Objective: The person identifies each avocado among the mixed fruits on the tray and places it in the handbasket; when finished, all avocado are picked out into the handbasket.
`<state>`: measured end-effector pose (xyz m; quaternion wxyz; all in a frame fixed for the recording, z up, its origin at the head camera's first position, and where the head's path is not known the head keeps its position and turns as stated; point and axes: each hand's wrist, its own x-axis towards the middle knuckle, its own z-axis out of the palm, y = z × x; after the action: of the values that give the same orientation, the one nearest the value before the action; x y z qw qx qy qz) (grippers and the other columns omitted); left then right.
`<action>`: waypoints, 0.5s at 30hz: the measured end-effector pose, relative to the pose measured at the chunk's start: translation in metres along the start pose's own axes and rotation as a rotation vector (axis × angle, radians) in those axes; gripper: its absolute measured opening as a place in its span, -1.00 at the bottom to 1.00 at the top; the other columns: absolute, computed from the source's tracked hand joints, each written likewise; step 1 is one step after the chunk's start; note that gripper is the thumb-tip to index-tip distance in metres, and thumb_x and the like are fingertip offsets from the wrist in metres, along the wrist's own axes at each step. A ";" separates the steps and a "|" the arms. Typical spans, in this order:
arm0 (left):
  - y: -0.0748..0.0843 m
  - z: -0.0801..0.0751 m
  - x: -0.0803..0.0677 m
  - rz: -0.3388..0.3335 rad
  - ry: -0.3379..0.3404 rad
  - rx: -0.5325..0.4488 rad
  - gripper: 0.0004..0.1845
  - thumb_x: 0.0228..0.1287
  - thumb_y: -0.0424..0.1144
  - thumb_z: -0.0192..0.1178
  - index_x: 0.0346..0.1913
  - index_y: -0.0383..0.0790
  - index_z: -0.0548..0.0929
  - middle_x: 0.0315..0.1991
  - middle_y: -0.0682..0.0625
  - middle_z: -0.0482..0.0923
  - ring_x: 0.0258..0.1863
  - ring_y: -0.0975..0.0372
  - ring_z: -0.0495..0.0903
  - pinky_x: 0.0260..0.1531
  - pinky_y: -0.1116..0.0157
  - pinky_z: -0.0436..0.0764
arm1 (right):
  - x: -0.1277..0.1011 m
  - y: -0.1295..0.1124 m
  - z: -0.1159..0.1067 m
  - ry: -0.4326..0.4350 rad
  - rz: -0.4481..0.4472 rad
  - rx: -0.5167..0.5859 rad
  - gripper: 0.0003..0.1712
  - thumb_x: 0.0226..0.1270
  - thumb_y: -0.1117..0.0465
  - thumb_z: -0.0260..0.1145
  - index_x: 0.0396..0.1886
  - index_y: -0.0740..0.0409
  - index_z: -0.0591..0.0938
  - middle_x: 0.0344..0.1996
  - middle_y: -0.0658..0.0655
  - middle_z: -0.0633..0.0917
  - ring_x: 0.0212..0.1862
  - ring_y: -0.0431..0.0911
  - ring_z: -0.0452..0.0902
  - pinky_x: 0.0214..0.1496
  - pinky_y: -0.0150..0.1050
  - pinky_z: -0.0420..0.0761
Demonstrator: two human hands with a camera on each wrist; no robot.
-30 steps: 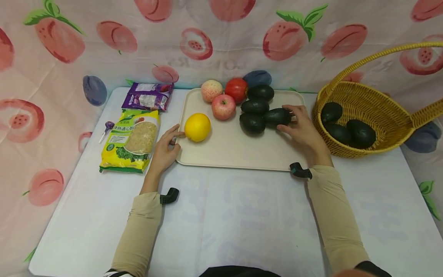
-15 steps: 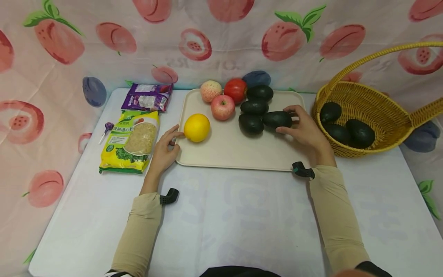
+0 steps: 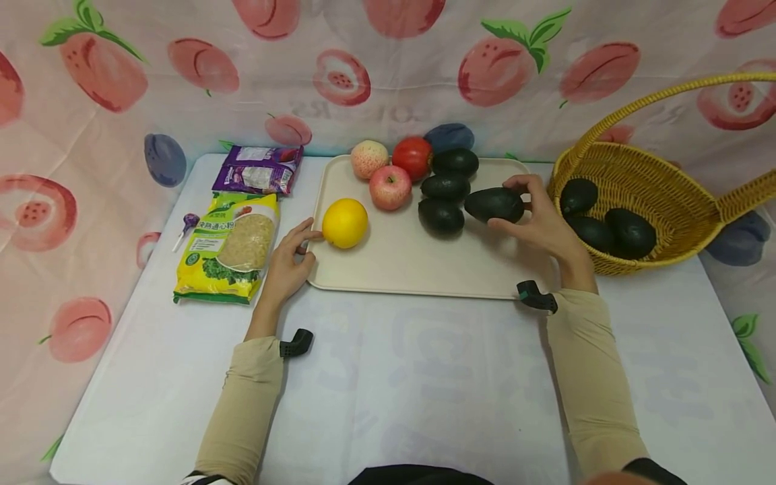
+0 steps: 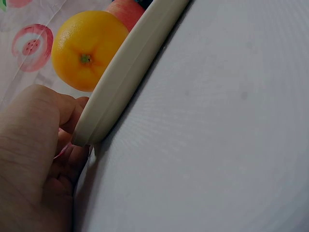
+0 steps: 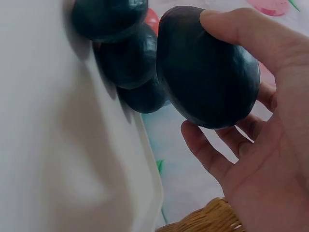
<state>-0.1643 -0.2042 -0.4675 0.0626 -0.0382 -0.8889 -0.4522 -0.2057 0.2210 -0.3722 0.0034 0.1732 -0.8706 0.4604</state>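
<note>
My right hand point(image 3: 539, 219) pinches a dark avocado point(image 3: 494, 205) between thumb and fingers, raised over the right part of the beige tray point(image 3: 388, 276). In the right wrist view this avocado point(image 5: 205, 67) is clear of the tray surface. Just left of it, more avocados point(image 3: 445, 185) lie in a row on the tray. My left hand point(image 3: 291, 263) holds the tray's left edge. The left wrist view has its thumb and fingers around the tray's rim point(image 4: 116, 87), beside a yellow-orange orange point(image 3: 345, 223).
Right of the tray stands a yellow wicker basket point(image 3: 685, 195) with a tall handle and several avocados inside. A pink apple point(image 3: 391, 188), a red round fruit point(image 3: 413, 159) and a speckled peach point(image 3: 369, 159) sit at the tray's back. Left lie a yellow food bag point(image 3: 227, 249), purple packets point(image 3: 259, 168) and a lollipop point(image 3: 186, 230).
My right hand has lifted the avocado off the tray and shifted it slightly right, away from the other avocados. The left hand has stayed at the tray's edge.
</note>
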 end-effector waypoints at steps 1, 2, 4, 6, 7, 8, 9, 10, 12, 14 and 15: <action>0.000 0.000 0.000 -0.001 -0.001 0.001 -0.59 0.06 -0.44 -0.01 -0.05 0.04 0.56 0.26 0.27 0.23 -0.11 0.28 0.41 -0.16 0.29 0.40 | -0.001 -0.002 -0.001 0.002 -0.002 -0.001 -0.22 -0.12 0.29 0.40 0.11 0.25 0.20 0.00 0.08 0.31 0.02 -0.21 0.15 0.04 -0.25 0.21; 0.000 0.000 0.000 -0.002 -0.002 0.003 -0.59 0.07 -0.44 -0.01 -0.05 0.05 0.56 0.26 0.27 0.22 -0.11 0.28 0.41 -0.16 0.29 0.40 | -0.001 -0.002 -0.002 0.005 -0.007 0.002 -0.22 -0.12 0.30 0.40 0.10 0.25 0.20 0.00 0.07 0.31 0.01 -0.23 0.15 0.03 -0.29 0.20; 0.000 0.000 0.000 -0.004 -0.004 0.007 -0.59 0.07 -0.44 -0.01 -0.05 0.05 0.55 0.27 0.28 0.22 -0.12 0.28 0.40 -0.16 0.29 0.39 | -0.002 -0.001 -0.004 0.017 -0.013 0.009 -0.22 -0.13 0.32 0.40 0.10 0.24 0.21 0.00 0.07 0.31 0.00 -0.25 0.14 0.00 -0.36 0.18; 0.000 0.000 0.001 -0.003 -0.005 0.008 -0.59 0.07 -0.44 -0.01 -0.05 0.05 0.56 0.27 0.28 0.22 -0.11 0.28 0.40 -0.16 0.29 0.39 | -0.001 0.002 -0.007 0.028 -0.023 0.015 -0.21 -0.16 0.33 0.41 0.11 0.21 0.22 0.00 0.06 0.31 0.00 -0.25 0.15 -0.01 -0.38 0.18; 0.000 0.000 0.001 -0.002 -0.004 0.007 -0.58 0.06 -0.44 -0.01 -0.05 0.05 0.56 0.27 0.28 0.22 -0.09 0.28 0.40 -0.15 0.29 0.39 | -0.001 0.005 -0.008 0.032 -0.024 0.013 -0.20 -0.17 0.32 0.42 0.11 0.18 0.22 0.01 0.04 0.31 0.01 -0.26 0.15 -0.02 -0.40 0.17; 0.000 0.000 0.001 0.000 -0.004 0.006 -0.58 0.06 -0.44 -0.01 -0.06 0.05 0.56 0.27 0.27 0.22 -0.08 0.28 0.40 -0.15 0.29 0.39 | -0.001 0.008 -0.009 0.036 -0.024 0.011 -0.19 -0.18 0.32 0.43 0.11 0.15 0.23 0.02 0.03 0.32 0.00 -0.26 0.15 -0.02 -0.40 0.17; 0.000 0.000 0.001 0.002 -0.004 0.005 -0.58 0.06 -0.45 -0.01 -0.06 0.05 0.56 0.27 0.27 0.22 -0.07 0.28 0.40 -0.15 0.29 0.39 | -0.001 0.011 -0.010 0.039 -0.025 0.008 -0.18 -0.19 0.32 0.43 0.12 0.12 0.24 0.02 0.01 0.32 0.01 -0.27 0.16 -0.02 -0.41 0.17; 0.000 0.000 0.001 0.004 -0.005 0.004 -0.58 0.06 -0.45 -0.01 -0.06 0.05 0.56 0.27 0.27 0.22 -0.06 0.28 0.40 -0.15 0.29 0.39 | 0.000 0.014 -0.012 0.039 -0.023 0.006 -0.17 -0.19 0.32 0.44 0.12 0.09 0.24 0.03 -0.01 0.32 0.01 -0.27 0.16 -0.02 -0.42 0.16; 0.000 0.000 0.001 0.004 -0.006 0.005 -0.58 0.06 -0.45 -0.01 -0.06 0.04 0.56 0.27 0.27 0.22 -0.04 0.28 0.39 -0.15 0.29 0.40 | -0.001 0.016 -0.014 0.042 -0.013 -0.001 -0.16 -0.20 0.31 0.44 0.13 0.03 0.24 0.04 -0.05 0.32 0.01 -0.27 0.16 -0.01 -0.46 0.16; 0.000 0.000 0.000 -0.001 -0.008 0.007 -0.59 0.07 -0.44 -0.01 -0.05 0.05 0.56 0.27 0.28 0.21 -0.03 0.29 0.39 -0.15 0.29 0.40 | -0.003 0.012 -0.017 0.044 -0.004 0.002 -0.16 -0.20 0.31 0.43 0.14 0.02 0.24 0.02 -0.06 0.31 -0.04 -0.22 0.19 -0.08 -0.46 0.21; 0.000 0.000 0.000 -0.003 -0.009 0.009 -0.59 0.07 -0.44 -0.01 -0.05 0.05 0.55 0.27 0.28 0.21 -0.03 0.29 0.39 -0.15 0.29 0.40 | -0.005 0.009 -0.018 0.045 0.003 0.006 -0.17 -0.19 0.32 0.43 0.14 0.02 0.23 0.01 -0.06 0.30 -0.07 -0.19 0.21 -0.11 -0.46 0.24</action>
<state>-0.1647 -0.2045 -0.4673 0.0581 -0.0385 -0.8913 -0.4481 -0.2068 0.2418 -0.3696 0.0217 0.1616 -0.8692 0.4669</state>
